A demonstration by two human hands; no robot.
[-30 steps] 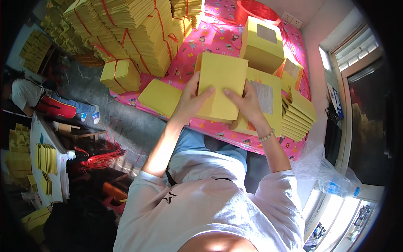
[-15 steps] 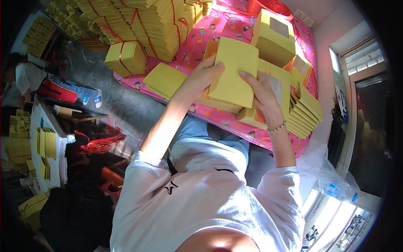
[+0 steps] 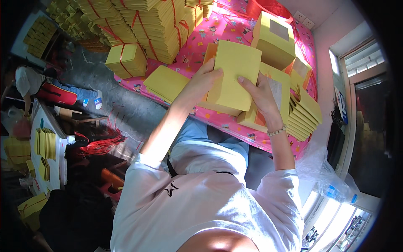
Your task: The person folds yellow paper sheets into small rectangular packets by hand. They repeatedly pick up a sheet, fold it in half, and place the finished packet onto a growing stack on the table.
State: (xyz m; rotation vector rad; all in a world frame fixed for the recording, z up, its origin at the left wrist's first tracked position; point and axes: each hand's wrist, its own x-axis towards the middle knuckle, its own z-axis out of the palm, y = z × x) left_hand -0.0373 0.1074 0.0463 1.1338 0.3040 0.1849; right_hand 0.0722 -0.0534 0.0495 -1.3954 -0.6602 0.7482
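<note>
- The left hand [image 3: 204, 80] grips the left edge of a smooth yellow rectangular piece of paper or card [image 3: 237, 69], its thumb lying on the upper face.
- The right hand [image 3: 262, 92] closes on the right edge of the same piece, thumb pressed flat on the face and pointing toward the other hand; a beaded bracelet [image 3: 277, 131] circles the wrist.
- The held piece lies tilted between the two hands, above the cloth; its underside is hidden.
- Just under the grip, the side of a thick yellow block [image 3: 222, 107] shows; whether the held piece is joined to it cannot be told.
- Just right of the grip, partly behind the right hand, lies a yellow block with a grey rectangular panel [image 3: 276, 90].
- Farther right of the grip, a fanned row of folded yellow packets [image 3: 304, 115] leans.
- Beyond the grip to the right stands a tall yellow paper block [image 3: 273, 42].
- Left of the grip, a flat yellow rectangular piece [image 3: 166, 83] rests on a pink patterned cloth [image 3: 203, 35].
- Farther left, beyond the left hand, sits a yellow bundle tied with red strip [image 3: 126, 59].
</note>
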